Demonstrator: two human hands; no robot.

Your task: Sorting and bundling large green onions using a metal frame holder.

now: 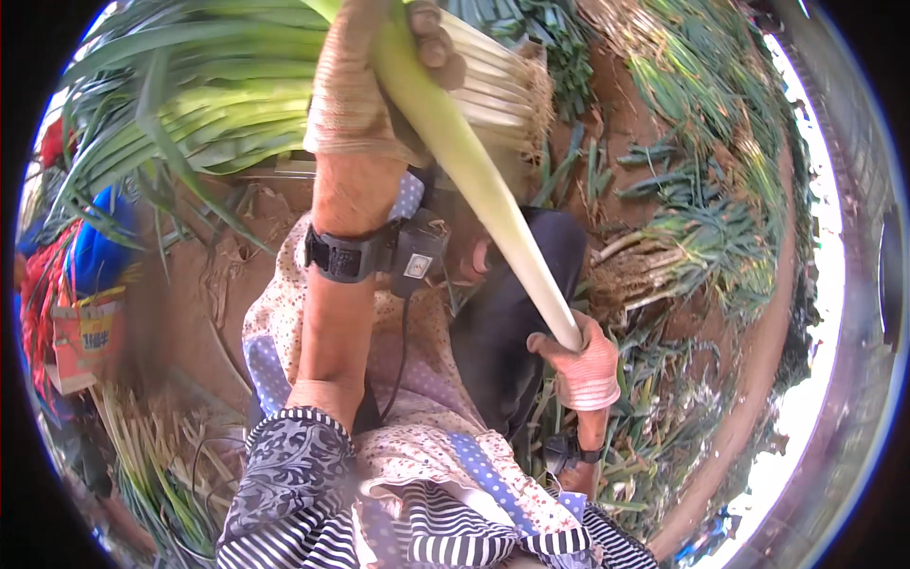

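Note:
A thick leek [498, 204], green at the top and white toward its lower end, slants across the middle from upper left to lower right. My left hand [355, 104], in a pale work glove, is closed around its green upper part. Lower right, my gloved right hand [583, 365] grips the white end; whether roots are there is hidden by the fingers. Right behind my left hand lies a stack of leeks [218, 104], leaves pointing left and white shanks with roots [498, 76] to the right.
Loose leeks with trimmed leaves [682, 251] lie on brown soil to the right, a larger green heap [701, 85] beyond them. More stalks [156, 460] sit at lower left. A carton [87, 341] with red strands stands at the left edge. My dark-trousered leg [517, 303] is below the leek.

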